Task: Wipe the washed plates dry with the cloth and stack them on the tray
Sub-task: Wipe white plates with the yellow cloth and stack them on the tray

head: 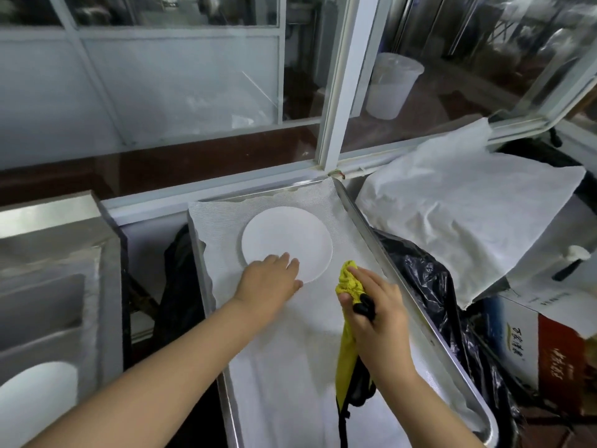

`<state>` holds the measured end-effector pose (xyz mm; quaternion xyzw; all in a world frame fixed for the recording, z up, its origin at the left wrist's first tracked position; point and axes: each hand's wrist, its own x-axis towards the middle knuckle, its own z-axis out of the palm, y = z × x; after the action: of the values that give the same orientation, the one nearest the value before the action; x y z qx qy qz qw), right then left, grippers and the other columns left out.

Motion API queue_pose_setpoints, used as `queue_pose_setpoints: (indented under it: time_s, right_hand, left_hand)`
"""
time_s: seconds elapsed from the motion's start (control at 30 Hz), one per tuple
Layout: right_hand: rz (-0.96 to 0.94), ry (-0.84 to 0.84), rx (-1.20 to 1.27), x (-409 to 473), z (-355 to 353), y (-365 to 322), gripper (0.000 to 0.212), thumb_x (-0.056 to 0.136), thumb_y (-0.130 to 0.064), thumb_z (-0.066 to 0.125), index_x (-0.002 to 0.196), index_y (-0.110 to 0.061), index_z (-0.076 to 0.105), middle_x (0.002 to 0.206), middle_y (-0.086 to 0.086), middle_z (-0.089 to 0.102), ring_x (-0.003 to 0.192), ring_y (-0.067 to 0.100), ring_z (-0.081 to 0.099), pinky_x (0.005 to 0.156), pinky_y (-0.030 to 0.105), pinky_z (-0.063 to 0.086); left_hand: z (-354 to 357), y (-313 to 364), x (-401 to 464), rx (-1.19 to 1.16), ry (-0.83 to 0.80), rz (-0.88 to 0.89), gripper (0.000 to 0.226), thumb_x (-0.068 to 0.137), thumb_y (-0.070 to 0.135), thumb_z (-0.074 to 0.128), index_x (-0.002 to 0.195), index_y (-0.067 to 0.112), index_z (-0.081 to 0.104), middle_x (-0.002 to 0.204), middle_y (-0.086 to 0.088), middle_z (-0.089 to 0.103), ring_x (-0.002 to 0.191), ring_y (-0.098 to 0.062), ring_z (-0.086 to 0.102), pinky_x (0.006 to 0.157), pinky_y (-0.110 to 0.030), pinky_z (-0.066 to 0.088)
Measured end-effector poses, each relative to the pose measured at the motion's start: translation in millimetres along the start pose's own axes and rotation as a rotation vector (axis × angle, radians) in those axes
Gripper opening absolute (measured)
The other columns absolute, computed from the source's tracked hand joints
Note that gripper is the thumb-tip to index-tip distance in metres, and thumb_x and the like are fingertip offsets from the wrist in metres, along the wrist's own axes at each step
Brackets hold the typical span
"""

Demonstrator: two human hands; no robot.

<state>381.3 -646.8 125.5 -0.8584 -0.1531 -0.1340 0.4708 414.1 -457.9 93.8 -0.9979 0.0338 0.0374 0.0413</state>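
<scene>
White plate [287,237] flat on cloth-lined metal tray [365,221], near edge under straight fingers of left hand [269,279]; just right of it, clear of the rim, right hand [376,305] gripping bunched yellow cloth [349,282].

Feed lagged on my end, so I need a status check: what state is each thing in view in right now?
left hand: fingers flat on the plate's near edge
right hand: grips the yellow cloth
yellow cloth: bunched, held above the tray
plate: lying flat on the tray liner
tray: lined with white cloth, holds one plate
second plate: in the left basin, untouched
</scene>
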Motion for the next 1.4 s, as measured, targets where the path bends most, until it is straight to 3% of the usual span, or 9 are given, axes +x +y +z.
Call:
queue_pose_setpoints:
  time_s: [0.1, 0.2, 0.37, 0.53, 0.67, 0.9, 1.13, 1.23, 1.4]
  right_hand:
    - [-0.037, 0.008, 0.048, 2, 10, -32, 0.036, 0.085, -0.013, 0.069, 0.121, -0.02, 0.064, 0.114, -0.021, 0.053, 0.106, 0.017, 0.051, 0.087, 0.0, 0.03]
    - [-0.07, -0.024, 0.136, -2, 32, -72, 0.035, 0.086, -0.022, 0.063, 0.121, -0.03, 0.062, 0.114, -0.031, 0.049, 0.108, 0.009, 0.05, 0.088, 0.002, 0.031]
    - [-0.213, -0.176, 0.237, -30, 91, -146, 0.037, 0.088, -0.011, 0.066, 0.122, -0.024, 0.061, 0.115, -0.011, 0.055, 0.105, -0.003, 0.046, 0.088, 0.001, 0.031]
    - [-0.335, -0.37, 0.249, -83, 169, -211, 0.037, 0.087, -0.02, 0.067, 0.123, -0.016, 0.063, 0.119, -0.006, 0.058, 0.108, 0.009, 0.05, 0.09, 0.007, 0.035]
    - [-0.402, -0.476, 0.211, -131, 239, -252, 0.042, 0.082, -0.016, 0.074, 0.122, -0.012, 0.064, 0.116, -0.003, 0.056, 0.107, 0.017, 0.056, 0.093, 0.018, 0.044]
    - [-0.187, -0.538, 0.175, -201, 331, -269, 0.05, 0.074, -0.014, 0.079, 0.121, -0.011, 0.063, 0.11, 0.0, 0.054, 0.1, 0.003, 0.054, 0.088, 0.006, 0.041]
    - [-0.019, -0.558, 0.001, -255, 388, -248, 0.06, 0.071, -0.013, 0.083, 0.126, -0.013, 0.06, 0.119, 0.003, 0.053, 0.108, 0.018, 0.056, 0.091, 0.021, 0.049]
    - [0.016, -0.56, -0.055, -267, 400, -236, 0.058, 0.071, -0.011, 0.083, 0.125, -0.012, 0.061, 0.119, 0.006, 0.053, 0.109, 0.019, 0.055, 0.092, 0.02, 0.048]
    - [0.073, -0.604, -0.12, -278, 411, -220, 0.058, 0.073, -0.013, 0.082, 0.127, -0.017, 0.06, 0.121, 0.0, 0.051, 0.111, 0.012, 0.052, 0.094, 0.018, 0.048]
  left_hand:
    - [-30, -24, -58, -0.177, 0.13, -0.05, 0.035, 0.098, 0.031, 0.047, 0.127, 0.014, 0.057, 0.122, -0.004, 0.063, 0.105, -0.025, 0.061, 0.075, -0.034, 0.051]
    - [-48, -61, -133, -0.244, 0.26, -0.171, 0.014, 0.086, 0.021, 0.068, 0.096, 0.014, 0.074, 0.088, -0.001, 0.073, 0.074, -0.022, 0.068, 0.054, -0.032, 0.053]
    - [-37, -143, -249, -0.31, 0.132, -0.547, 0.027, 0.095, 0.034, 0.051, 0.115, 0.024, 0.067, 0.105, 0.0, 0.072, 0.092, -0.025, 0.066, 0.067, -0.034, 0.051]
    - [16, -222, -352, -0.297, 0.001, -0.848, 0.037, 0.097, 0.037, 0.043, 0.133, 0.036, 0.051, 0.121, 0.002, 0.066, 0.106, -0.024, 0.062, 0.077, -0.031, 0.046]
    - [77, -277, -414, -0.414, -0.106, -0.941, 0.038, 0.097, 0.031, 0.043, 0.135, 0.029, 0.05, 0.12, -0.001, 0.066, 0.105, -0.024, 0.061, 0.079, -0.031, 0.047]
    - [179, -342, -458, -0.674, -0.223, -1.051, 0.024, 0.094, 0.028, 0.048, 0.109, 0.02, 0.065, 0.106, -0.002, 0.069, 0.097, -0.022, 0.061, 0.067, -0.026, 0.037]
    - [257, -377, -439, -0.922, -0.15, -1.112, 0.02, 0.088, 0.033, 0.058, 0.098, 0.017, 0.065, 0.09, 0.0, 0.067, 0.083, -0.021, 0.06, 0.059, -0.029, 0.039]
    - [282, -388, -427, -0.999, -0.173, -1.207, 0.028, 0.088, 0.034, 0.061, 0.101, 0.01, 0.059, 0.093, -0.004, 0.064, 0.087, -0.025, 0.06, 0.06, -0.03, 0.036]
    - [312, -392, -418, -1.087, -0.158, -1.23, 0.033, 0.089, 0.032, 0.06, 0.098, 0.001, 0.061, 0.064, 0.003, 0.055, 0.063, -0.019, 0.053, 0.051, -0.029, 0.033]
